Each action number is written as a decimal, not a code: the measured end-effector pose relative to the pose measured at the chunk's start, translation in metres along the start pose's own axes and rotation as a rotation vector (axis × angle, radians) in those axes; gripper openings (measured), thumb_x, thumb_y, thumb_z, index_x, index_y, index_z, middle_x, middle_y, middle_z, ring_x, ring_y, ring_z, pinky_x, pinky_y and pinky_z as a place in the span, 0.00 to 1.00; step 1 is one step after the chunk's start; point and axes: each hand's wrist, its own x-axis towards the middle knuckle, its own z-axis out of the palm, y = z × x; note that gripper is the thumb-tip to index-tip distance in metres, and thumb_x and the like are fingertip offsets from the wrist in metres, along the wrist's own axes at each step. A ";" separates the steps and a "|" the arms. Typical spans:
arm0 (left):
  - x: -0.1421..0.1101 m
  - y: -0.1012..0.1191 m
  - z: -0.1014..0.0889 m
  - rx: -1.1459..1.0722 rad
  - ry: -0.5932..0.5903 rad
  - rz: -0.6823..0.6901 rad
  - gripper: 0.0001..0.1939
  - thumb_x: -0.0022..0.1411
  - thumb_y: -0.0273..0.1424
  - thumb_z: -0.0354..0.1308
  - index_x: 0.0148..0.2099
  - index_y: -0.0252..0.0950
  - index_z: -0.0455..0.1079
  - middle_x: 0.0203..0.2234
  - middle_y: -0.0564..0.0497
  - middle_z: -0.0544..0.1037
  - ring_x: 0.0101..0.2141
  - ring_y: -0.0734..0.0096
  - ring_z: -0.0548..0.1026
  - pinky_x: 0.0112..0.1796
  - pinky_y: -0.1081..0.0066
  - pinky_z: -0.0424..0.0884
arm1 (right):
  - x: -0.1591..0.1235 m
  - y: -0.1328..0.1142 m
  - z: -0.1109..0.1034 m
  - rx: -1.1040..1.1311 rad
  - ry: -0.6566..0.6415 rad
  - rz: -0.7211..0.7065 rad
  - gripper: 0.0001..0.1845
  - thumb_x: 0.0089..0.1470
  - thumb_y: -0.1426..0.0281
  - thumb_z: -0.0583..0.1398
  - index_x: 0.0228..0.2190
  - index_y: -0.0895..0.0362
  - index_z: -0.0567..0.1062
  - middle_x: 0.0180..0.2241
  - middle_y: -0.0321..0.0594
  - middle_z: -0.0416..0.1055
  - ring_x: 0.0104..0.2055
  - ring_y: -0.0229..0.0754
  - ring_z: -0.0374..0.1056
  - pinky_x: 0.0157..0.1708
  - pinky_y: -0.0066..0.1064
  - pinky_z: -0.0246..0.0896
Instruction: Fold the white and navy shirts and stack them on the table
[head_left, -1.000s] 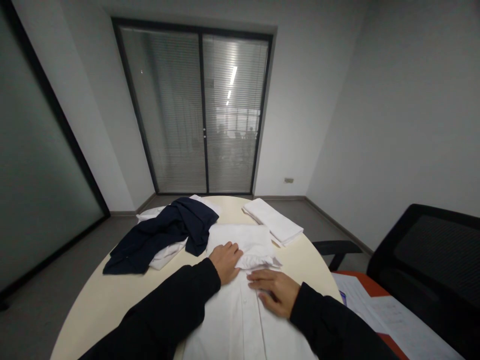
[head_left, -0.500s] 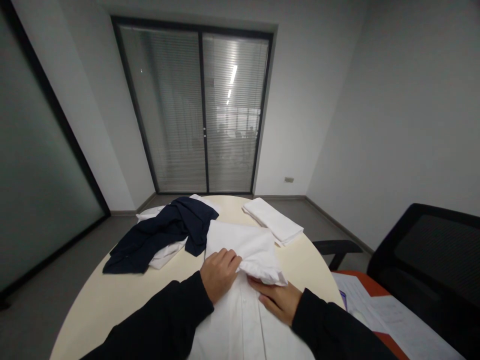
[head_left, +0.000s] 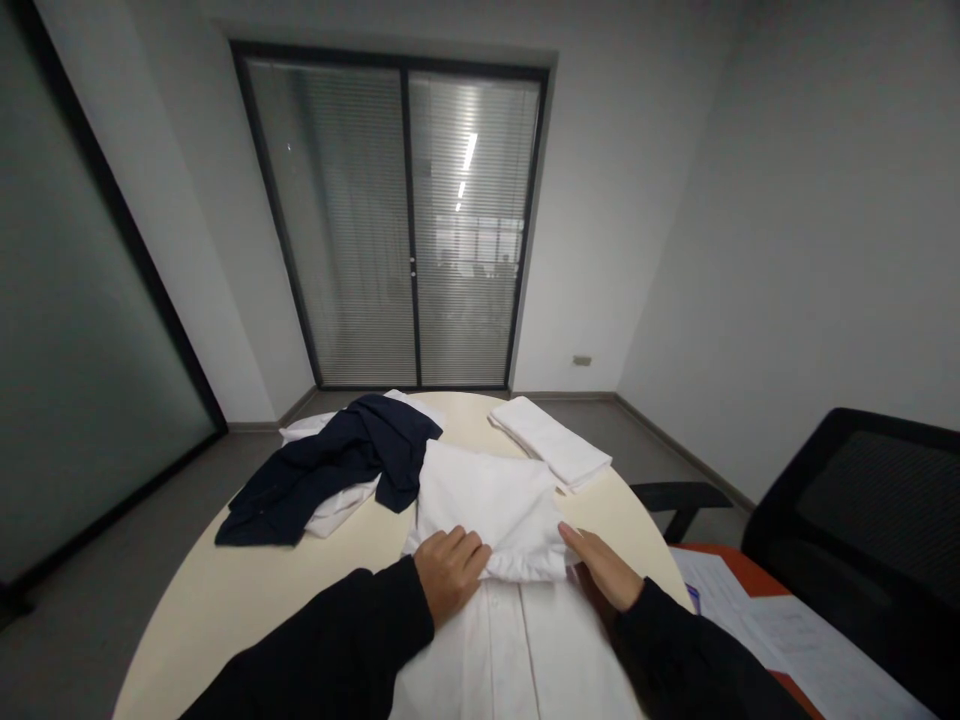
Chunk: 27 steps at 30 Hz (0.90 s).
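Note:
A white button-up shirt (head_left: 517, 640) lies on the round cream table (head_left: 247, 590) right in front of me, its far part folded back toward me into a thick flap (head_left: 487, 500). My left hand (head_left: 448, 573) has its fingers curled on the near left edge of that flap. Along the flap's right edge my right hand (head_left: 604, 565) rests with fingers straight and together, flat against the cloth. Both arms wear dark sleeves.
A dark navy garment (head_left: 337, 460) lies heaped over white cloth at the table's far left. A folded white garment (head_left: 551, 440) sits at the far right. A black chair (head_left: 847, 520) and papers (head_left: 780, 640) on an orange surface stand to my right. Glass doors with blinds are ahead.
The folded flap has been drawn nearer to me and squared up. My right hand slid out from under the flap's front to its right edge. My left hand stays gripping the left edge.

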 end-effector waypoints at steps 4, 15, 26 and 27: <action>0.001 0.000 -0.004 0.018 0.062 0.008 0.04 0.61 0.28 0.52 0.39 0.38 0.67 0.28 0.49 0.71 0.30 0.63 0.69 0.26 0.66 0.60 | -0.005 -0.026 -0.001 -0.022 0.088 0.255 0.39 0.53 0.39 0.52 0.46 0.60 0.74 0.28 0.46 0.77 0.29 0.51 0.74 0.38 0.46 0.71; 0.004 0.001 -0.018 0.014 0.052 0.040 0.07 0.64 0.26 0.50 0.42 0.39 0.68 0.30 0.50 0.72 0.29 0.66 0.68 0.26 0.67 0.61 | -0.014 0.007 0.025 0.375 0.150 0.088 0.35 0.39 0.60 0.67 0.48 0.54 0.64 0.48 0.49 0.71 0.48 0.53 0.71 0.45 0.43 0.69; -0.013 -0.012 -0.064 -0.126 0.346 0.139 0.09 0.64 0.21 0.49 0.39 0.34 0.69 0.27 0.50 0.73 0.29 0.68 0.69 0.30 0.68 0.64 | -0.034 0.029 0.027 0.287 0.171 -0.092 0.43 0.35 0.67 0.62 0.55 0.56 0.57 0.53 0.52 0.67 0.56 0.57 0.62 0.57 0.49 0.55; -0.015 -0.011 -0.069 -0.146 0.368 0.151 0.09 0.65 0.21 0.49 0.40 0.34 0.70 0.26 0.50 0.73 0.29 0.69 0.69 0.31 0.69 0.65 | -0.036 0.026 0.028 0.259 0.173 -0.108 0.46 0.36 0.67 0.62 0.57 0.56 0.54 0.54 0.53 0.66 0.57 0.58 0.61 0.58 0.50 0.53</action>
